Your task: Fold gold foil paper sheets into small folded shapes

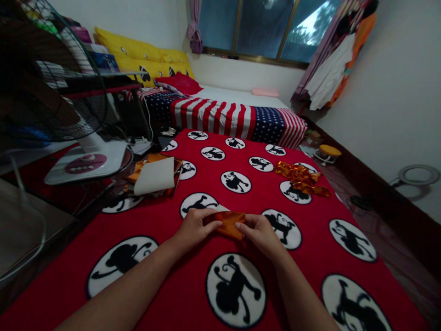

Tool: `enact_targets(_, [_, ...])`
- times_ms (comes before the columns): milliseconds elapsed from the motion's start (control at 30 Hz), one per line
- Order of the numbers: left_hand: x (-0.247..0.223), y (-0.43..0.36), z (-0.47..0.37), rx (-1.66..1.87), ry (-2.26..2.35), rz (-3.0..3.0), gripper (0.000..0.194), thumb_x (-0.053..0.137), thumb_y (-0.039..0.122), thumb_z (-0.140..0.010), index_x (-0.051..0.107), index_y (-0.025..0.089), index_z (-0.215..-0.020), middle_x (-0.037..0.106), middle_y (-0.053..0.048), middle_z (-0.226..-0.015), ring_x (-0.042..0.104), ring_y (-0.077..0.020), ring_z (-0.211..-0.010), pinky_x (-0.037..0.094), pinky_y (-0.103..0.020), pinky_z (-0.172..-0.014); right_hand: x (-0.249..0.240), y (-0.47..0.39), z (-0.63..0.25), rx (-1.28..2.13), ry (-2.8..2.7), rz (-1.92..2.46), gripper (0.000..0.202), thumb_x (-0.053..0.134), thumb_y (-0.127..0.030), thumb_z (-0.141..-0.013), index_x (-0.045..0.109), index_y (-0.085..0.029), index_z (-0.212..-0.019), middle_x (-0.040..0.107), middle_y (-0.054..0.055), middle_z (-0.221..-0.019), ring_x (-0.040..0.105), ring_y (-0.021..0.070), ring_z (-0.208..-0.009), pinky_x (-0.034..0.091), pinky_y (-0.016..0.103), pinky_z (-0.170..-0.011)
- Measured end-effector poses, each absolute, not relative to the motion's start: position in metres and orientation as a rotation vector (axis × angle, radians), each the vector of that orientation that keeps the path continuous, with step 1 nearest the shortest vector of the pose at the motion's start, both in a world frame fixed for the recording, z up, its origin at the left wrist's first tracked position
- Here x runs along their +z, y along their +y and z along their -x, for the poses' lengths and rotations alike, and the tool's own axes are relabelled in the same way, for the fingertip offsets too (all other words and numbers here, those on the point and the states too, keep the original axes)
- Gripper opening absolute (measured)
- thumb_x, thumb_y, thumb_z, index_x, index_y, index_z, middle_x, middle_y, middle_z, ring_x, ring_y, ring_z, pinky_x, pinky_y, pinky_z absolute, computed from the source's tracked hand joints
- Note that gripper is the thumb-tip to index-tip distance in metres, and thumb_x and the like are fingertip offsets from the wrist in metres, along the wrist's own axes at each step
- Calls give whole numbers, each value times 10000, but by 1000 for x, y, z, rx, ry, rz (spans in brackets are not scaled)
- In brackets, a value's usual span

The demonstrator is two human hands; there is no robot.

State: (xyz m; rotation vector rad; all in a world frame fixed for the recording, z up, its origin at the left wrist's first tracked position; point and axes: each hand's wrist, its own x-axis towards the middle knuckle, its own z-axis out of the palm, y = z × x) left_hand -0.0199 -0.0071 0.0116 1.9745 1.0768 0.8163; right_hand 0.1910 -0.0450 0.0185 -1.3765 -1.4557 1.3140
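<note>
Between my two hands is a small folded piece of shiny orange-gold foil paper [230, 224], held just above the red blanket [165, 257] with its black-and-white monkey prints. My left hand [198, 226] pinches the paper's left end, thumb in front and fingers behind. At the opposite end, my right hand [257, 230] grips it the same way. Beyond my right hand lies a cluster of folded gold foil pieces [299, 177]. A stack of orange and gold sheets [146, 168] rests to the left, with a pale sheet [155, 176] on top.
A fan [86, 161] stands close on the left, beside a small desk [127, 76] loaded with items. Past the blanket is a bed with a flag-patterned cover [213, 115]. A yellow-topped stool [330, 151] and a ring-shaped light [418, 174] are at the right.
</note>
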Motion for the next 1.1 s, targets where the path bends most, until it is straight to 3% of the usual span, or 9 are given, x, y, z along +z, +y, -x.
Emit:
enact_targets(100, [9, -8, 14, 869, 1238, -2013, 215, 669, 284, -795, 721, 195, -983, 726, -25, -825, 624, -157, -708, 438, -249, -670, 12, -42, -190, 1267, -1421, 1464, 203, 612, -301, -754, 690, -148, -864, 703, 27, -727, 603, 143, -585, 414, 212, -519])
enact_targets(267, [8, -5, 15, 803, 1291, -2112, 298, 726, 346, -732, 722, 198, -990, 713, -51, -914, 614, -207, -855, 432, -296, -784, 10, -42, -193, 1006, -1599, 1764, 89, 585, -252, -730, 621, -181, -692, 669, 12, -635, 594, 140, -558, 353, 208, -484])
enact_targets(467, [15, -3, 19, 625, 1134, -2117, 138, 651, 289, -774, 737, 184, -799, 681, 5, -693, 574, -141, -658, 383, -245, -650, 23, -44, -192, 743, -1762, 1944, 134, 595, -260, -729, 565, -197, -614, 626, 2, -593, 557, 135, -562, 286, 226, -498])
enact_targets(600, [14, -6, 14, 650, 1215, -2099, 111, 654, 258, -755, 734, 185, -779, 696, -5, -705, 580, -144, -655, 369, -250, -636, 26, -45, -186, 609, -1746, 2021, 224, 582, -337, -788, 549, -202, -613, 601, 1, -590, 539, 139, -570, 273, 242, -519])
enact_targets(800, [9, -11, 10, 713, 1319, -2230, 111, 686, 272, -748, 691, 184, -681, 643, -12, -674, 566, -159, -689, 378, -282, -680, 22, -50, -176, 296, -1737, 2057, 137, 649, -266, -770, 567, -197, -685, 597, 22, -822, 560, 148, -726, 315, 250, -620])
enact_targets(967, [2, -8, 12, 852, 1287, -2294, 86, 753, 234, -676, 683, 190, -702, 666, -46, -980, 575, -224, -973, 423, -354, -859, 20, -52, -174, 275, -1726, 2057, 114, 657, -249, -770, 567, -203, -717, 567, 22, -832, 554, 162, -756, 332, 262, -653])
enact_targets(1100, [-2, -6, 13, 873, 1267, -2308, 128, 760, 253, -678, 724, 212, -793, 600, -63, -1240, 521, -270, -1141, 409, -428, -970, 17, -50, -176, 321, -1702, 2001, 116, 654, -224, -752, 553, -205, -699, 556, 15, -814, 549, 169, -748, 357, 272, -677])
